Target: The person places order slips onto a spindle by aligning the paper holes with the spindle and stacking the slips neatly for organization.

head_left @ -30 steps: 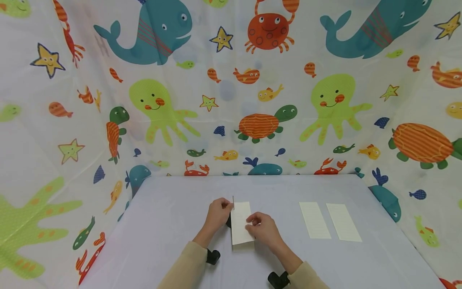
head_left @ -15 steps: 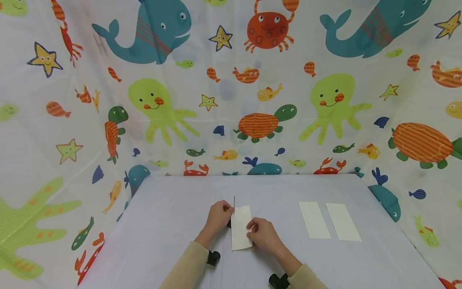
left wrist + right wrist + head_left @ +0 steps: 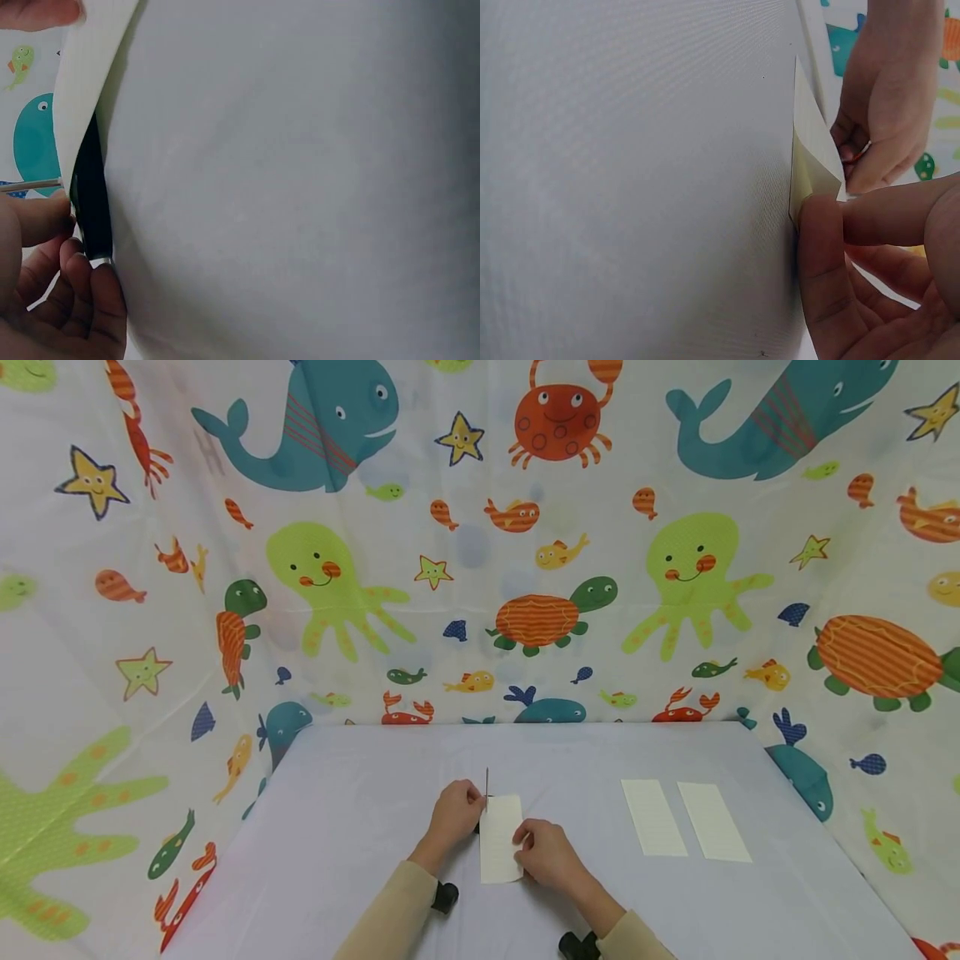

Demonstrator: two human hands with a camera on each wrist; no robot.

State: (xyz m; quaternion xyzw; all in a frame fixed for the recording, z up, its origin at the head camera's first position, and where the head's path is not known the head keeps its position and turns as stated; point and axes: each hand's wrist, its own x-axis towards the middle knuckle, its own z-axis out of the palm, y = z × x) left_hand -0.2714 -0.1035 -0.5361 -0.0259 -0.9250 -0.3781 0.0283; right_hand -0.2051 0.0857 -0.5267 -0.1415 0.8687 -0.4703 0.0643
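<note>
The person's left hand (image 3: 453,814) has its fingers curled close together, gripping the end of a flat black object (image 3: 91,187) whose kind I cannot make out, with the thumb side at the sheet's left edge. A thin, straight metal rod (image 3: 30,184) juts forward from beside those fingertips; whether it joins the black object is hidden. The right hand (image 3: 546,852) pinches the right edge of a narrow cream rectangular paper sheet (image 3: 500,842) between thumb and fingers.

That sheet is near the front middle of the table, between the two hands, its long sides running away from the person. It looks pale and faintly ruled. The left wrist view shows it passing over part of the black object, and in the right wrist view it bends, its pinched corner lifted off the white cloth-covered table (image 3: 360,810).

Compared with a second ago, the sheet's far edge sits closer to the person, the right hand is lower, and the folded-looking strip along the near edge no longer shows.

Beige sleeves (image 3: 390,906) cover the forearms. Farther right, two more cream paper sheets (image 3: 654,817) lie flat side by side, slightly apart. Behind rises a white fabric backdrop (image 3: 472,547) printed with sea animals.
</note>
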